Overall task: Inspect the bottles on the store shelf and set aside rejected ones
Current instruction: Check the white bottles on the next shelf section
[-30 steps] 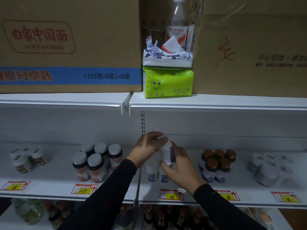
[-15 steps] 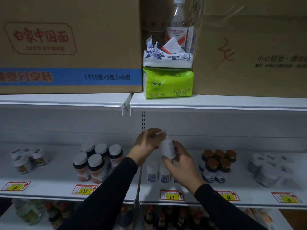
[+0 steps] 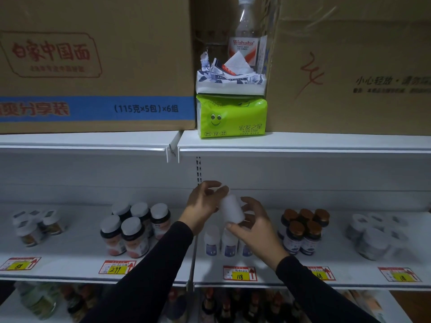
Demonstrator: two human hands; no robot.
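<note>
1. Head view: your left hand and right hand both grasp one white bottle, tilted, above the shelf.
2. Your left fingers wrap its cap end; your right fingers cup its base.
3. Three similar bottles stand just below.

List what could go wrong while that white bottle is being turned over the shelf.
The white bottle is tilted, pinched only by fingertips of the left hand and right hand; it could slip. It hangs above the small white bottles, so a drop may topple them. Dim light may hide defects.
</note>
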